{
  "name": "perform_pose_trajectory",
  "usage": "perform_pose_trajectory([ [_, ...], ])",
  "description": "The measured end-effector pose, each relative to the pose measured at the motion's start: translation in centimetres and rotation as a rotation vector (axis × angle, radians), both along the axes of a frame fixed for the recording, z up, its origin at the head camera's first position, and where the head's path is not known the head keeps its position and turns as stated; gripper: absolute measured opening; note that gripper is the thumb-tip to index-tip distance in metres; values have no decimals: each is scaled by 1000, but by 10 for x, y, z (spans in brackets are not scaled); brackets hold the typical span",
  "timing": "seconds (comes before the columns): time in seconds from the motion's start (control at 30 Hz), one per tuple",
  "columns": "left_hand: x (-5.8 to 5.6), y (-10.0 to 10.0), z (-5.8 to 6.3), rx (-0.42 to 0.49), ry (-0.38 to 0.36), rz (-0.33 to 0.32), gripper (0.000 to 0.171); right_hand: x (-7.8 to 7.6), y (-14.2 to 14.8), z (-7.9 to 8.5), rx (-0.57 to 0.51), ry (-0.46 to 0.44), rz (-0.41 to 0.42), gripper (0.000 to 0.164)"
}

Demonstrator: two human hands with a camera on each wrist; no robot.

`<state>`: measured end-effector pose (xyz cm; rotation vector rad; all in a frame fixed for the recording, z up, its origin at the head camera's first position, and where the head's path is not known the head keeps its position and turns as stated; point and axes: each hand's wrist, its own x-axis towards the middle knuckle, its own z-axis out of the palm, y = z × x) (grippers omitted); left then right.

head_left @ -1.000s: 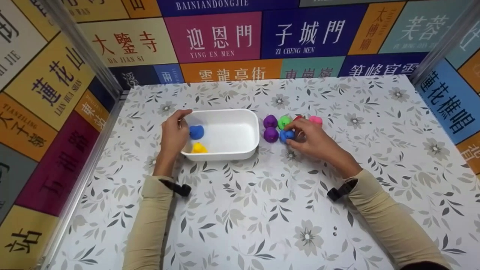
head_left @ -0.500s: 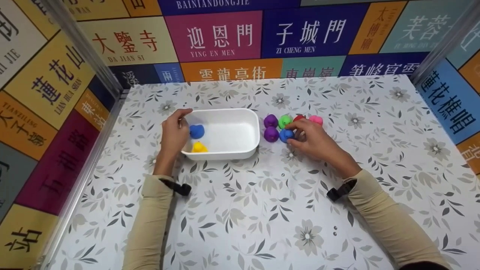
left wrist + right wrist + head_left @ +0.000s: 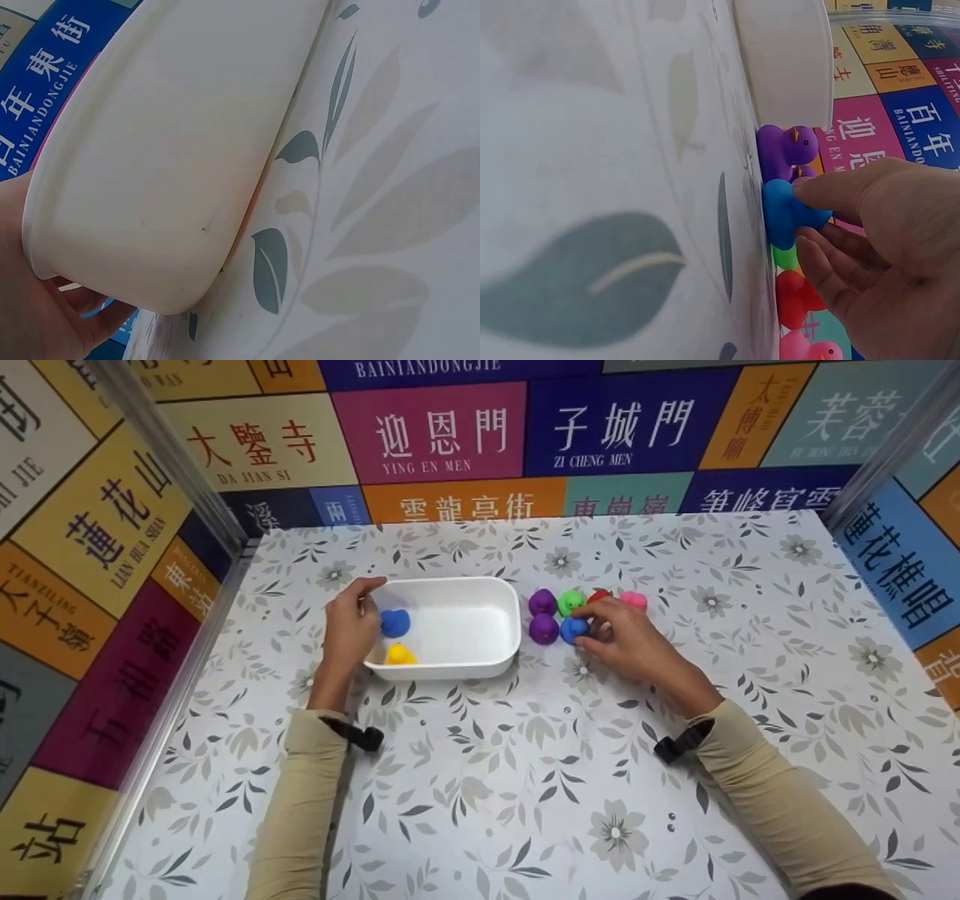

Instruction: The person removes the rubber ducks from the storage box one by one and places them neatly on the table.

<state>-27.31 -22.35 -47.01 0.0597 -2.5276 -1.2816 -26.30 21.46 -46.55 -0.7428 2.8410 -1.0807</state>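
Note:
My left hand (image 3: 351,622) grips the left end of a white plastic tub (image 3: 501,660); in the left wrist view its fingers curl at the rim. A blue rubber duck (image 3: 395,622) and a yellow rubber duck (image 3: 400,654) lie inside the tub at its left side. Right of the tub, my right hand (image 3: 634,641) pinches another blue rubber duck (image 3: 781,214) between thumb and fingers, low at the table surface. Two purple ducks (image 3: 544,628) stand left of it. A green duck (image 3: 571,601), a red duck (image 3: 799,298) and a pink duck (image 3: 808,348) are behind, partly hidden by the hand.
The table (image 3: 480,780) is covered in a white leaf-and-flower print. Panels with Chinese lettering (image 3: 427,435) rise behind it and on both sides. A dark wrist camera (image 3: 366,739) sits on each sleeve cuff.

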Motion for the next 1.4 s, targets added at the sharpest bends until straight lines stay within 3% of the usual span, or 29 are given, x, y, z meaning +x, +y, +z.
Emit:
perform_pose_trajectory([
  [0.27,0,1,1,15,-12,1,41,1,-1,3,-16,-8,-3,47],
  [0.57,0,0,2,10,0,6,40,1,-9,11,-27,49,-24,47],
  [0.97,-1,3,2,10,-51,23,42,3,-44,22,-68,108,8,44],
  [1.4,0,3,2,17,-45,18,42,6,-85,25,-140,109,67,41],
])
